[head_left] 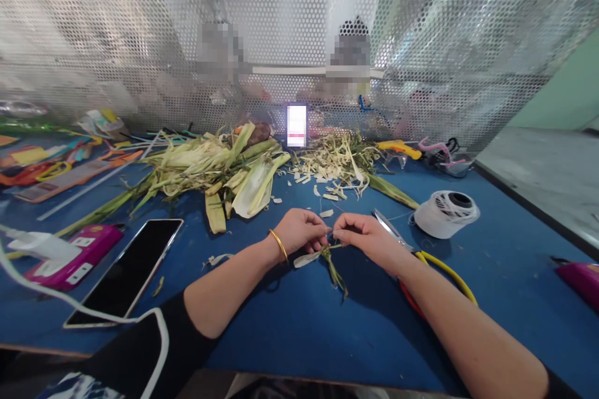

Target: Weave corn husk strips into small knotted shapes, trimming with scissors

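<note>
The leafy bundle (327, 255) is just beside the left hand (302, 230).

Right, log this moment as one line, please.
left hand: pinched, contents unclear; right hand: pinched, contents unclear; nearby: small green leafy bundle; rightward: round white spool

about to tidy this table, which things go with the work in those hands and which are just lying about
Seems in use:
small green bundle at the left hand and right hand
leafy pile
shredded strips
white spool
scissors

Probably just lying about:
flat black-screened phone
purple power strip
yellow-handled tool
</note>
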Demonstrator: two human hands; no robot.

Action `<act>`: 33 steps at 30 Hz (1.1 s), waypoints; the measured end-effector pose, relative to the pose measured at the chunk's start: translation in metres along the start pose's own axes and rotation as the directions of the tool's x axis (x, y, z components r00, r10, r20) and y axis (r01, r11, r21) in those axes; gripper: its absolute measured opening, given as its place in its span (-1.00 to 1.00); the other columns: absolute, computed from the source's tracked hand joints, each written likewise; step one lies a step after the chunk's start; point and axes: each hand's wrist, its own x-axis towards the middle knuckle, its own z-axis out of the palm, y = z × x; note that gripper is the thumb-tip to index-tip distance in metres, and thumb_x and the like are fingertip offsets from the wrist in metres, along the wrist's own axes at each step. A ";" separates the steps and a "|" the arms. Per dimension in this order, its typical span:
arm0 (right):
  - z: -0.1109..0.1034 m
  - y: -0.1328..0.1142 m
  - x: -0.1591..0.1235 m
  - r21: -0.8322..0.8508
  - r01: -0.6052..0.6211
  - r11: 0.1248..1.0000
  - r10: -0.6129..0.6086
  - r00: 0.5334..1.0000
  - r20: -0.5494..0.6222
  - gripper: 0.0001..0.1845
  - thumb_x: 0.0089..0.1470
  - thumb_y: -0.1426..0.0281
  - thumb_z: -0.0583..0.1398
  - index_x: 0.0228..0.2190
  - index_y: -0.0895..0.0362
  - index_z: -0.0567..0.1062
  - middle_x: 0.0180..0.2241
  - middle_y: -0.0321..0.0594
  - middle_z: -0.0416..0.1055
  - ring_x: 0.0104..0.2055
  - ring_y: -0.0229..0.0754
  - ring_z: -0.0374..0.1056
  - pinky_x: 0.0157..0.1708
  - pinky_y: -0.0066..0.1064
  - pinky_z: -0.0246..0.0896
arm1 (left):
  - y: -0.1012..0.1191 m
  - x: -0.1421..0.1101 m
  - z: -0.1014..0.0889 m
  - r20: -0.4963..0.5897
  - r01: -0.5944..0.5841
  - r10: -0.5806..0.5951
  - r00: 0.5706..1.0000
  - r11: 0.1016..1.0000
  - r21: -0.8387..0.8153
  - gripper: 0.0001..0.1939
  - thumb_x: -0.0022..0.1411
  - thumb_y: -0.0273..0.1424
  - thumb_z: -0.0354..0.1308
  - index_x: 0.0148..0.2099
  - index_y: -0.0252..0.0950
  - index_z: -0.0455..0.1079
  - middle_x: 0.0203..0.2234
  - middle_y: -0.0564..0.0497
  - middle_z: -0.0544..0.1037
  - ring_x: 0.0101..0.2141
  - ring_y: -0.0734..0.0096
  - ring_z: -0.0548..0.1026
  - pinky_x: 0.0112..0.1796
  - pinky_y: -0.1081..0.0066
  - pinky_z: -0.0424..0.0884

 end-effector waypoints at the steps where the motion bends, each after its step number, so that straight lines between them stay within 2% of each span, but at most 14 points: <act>1: 0.001 -0.001 0.000 0.030 -0.012 0.999 0.012 1.000 -0.010 -0.76 -0.02 0.21 0.16 -0.54 0.12 0.37 -0.57 -0.37 0.25 -0.48 -0.28 0.15 -0.42 -0.43 0.04 | -0.001 0.001 0.000 -0.004 -0.002 0.002 1.000 1.000 0.004 -0.83 0.07 -0.44 0.21 -0.51 -0.37 0.34 -0.68 0.07 0.47 -0.66 0.62 0.38 -0.62 0.60 0.31; 5: 0.005 0.001 0.001 0.172 -0.072 0.983 0.086 0.993 -0.075 -0.72 -0.08 0.17 0.22 -0.56 0.14 0.40 -0.61 -0.38 0.22 -0.54 -0.32 0.09 -0.50 -0.45 -0.02 | -0.002 0.002 0.000 0.033 -0.016 0.016 0.999 1.000 0.009 -0.83 0.05 -0.41 0.24 -0.52 -0.38 0.39 -0.68 0.07 0.46 -0.64 0.61 0.38 -0.58 0.59 0.32; 11: 0.008 0.005 0.002 0.276 -0.168 0.946 0.205 0.972 -0.113 -0.68 -0.16 0.15 0.27 -0.59 0.17 0.42 -0.69 -0.43 0.15 -0.60 -0.37 -0.02 -0.58 -0.46 -0.15 | 0.002 0.001 -0.005 0.176 -0.014 0.008 0.984 0.999 0.031 -0.94 0.01 -0.48 0.24 -0.42 -0.39 0.48 -0.64 0.06 0.49 -0.58 0.59 0.42 -0.49 0.57 0.35; 14: 0.009 0.004 0.002 0.311 -0.187 0.932 0.229 0.968 -0.104 -0.71 -0.17 0.17 0.27 -0.53 0.17 0.48 -0.68 -0.42 0.17 -0.61 -0.38 0.00 -0.59 -0.46 -0.15 | 0.002 0.001 -0.003 0.145 -0.021 0.011 0.989 0.998 0.066 -0.92 -0.03 -0.46 0.26 -0.44 -0.39 0.46 -0.66 0.08 0.47 -0.60 0.59 0.40 -0.50 0.55 0.35; 18: 0.007 0.006 0.002 0.351 -0.137 0.926 0.202 0.967 -0.157 -0.64 -0.18 0.26 0.25 -0.29 0.16 0.51 -0.56 -0.38 0.31 -0.55 -0.36 0.12 -0.53 -0.46 0.01 | -0.001 0.001 0.001 0.061 -0.035 0.031 0.998 0.997 0.062 -0.87 0.04 -0.41 0.20 -0.47 -0.38 0.40 -0.66 0.08 0.46 -0.62 0.61 0.37 -0.55 0.58 0.31; 22: 0.005 0.012 0.003 0.204 -0.153 0.967 0.182 0.974 -0.131 -0.76 -0.15 0.30 0.23 -0.37 0.16 0.50 -0.51 -0.33 0.39 -0.52 -0.33 0.19 -0.47 -0.44 0.11 | -0.002 0.000 0.001 0.067 -0.064 0.060 0.996 0.997 0.051 -0.88 0.07 -0.39 0.18 -0.42 -0.37 0.39 -0.62 0.08 0.46 -0.61 0.62 0.37 -0.61 0.62 0.24; 25: 0.006 0.018 0.004 0.079 -0.115 0.990 0.122 0.988 -0.097 -0.81 -0.12 0.31 0.22 -0.42 0.15 0.51 -0.48 -0.29 0.44 -0.46 -0.28 0.26 -0.41 -0.41 0.15 | -0.003 0.000 -0.001 0.058 -0.084 0.082 0.995 0.996 0.036 -0.86 0.06 -0.37 0.18 -0.39 -0.37 0.39 -0.59 0.07 0.47 -0.60 0.62 0.36 -0.63 0.63 0.21; 29: 0.008 0.024 0.005 -0.083 -0.048 0.995 0.038 0.992 -0.124 -0.86 -0.11 0.32 0.24 -0.49 0.14 0.52 -0.47 -0.29 0.42 -0.42 -0.25 0.28 -0.40 -0.41 0.14 | -0.004 0.001 -0.002 0.047 -0.097 0.096 0.994 0.995 0.038 -0.81 0.02 -0.32 0.22 -0.40 -0.37 0.43 -0.59 0.04 0.48 -0.59 0.60 0.36 -0.63 0.62 0.19; 33: 0.006 0.023 0.004 -0.214 -0.048 0.976 0.011 0.986 -0.169 -0.88 -0.10 0.34 0.22 -0.56 0.12 0.51 -0.52 -0.31 0.37 -0.45 -0.25 0.23 -0.44 -0.42 0.09 | -0.003 0.001 -0.001 0.023 -0.092 0.091 0.996 0.995 0.043 -0.81 -0.02 -0.32 0.26 -0.41 -0.37 0.49 -0.57 0.00 0.51 -0.57 0.58 0.35 -0.64 0.61 0.19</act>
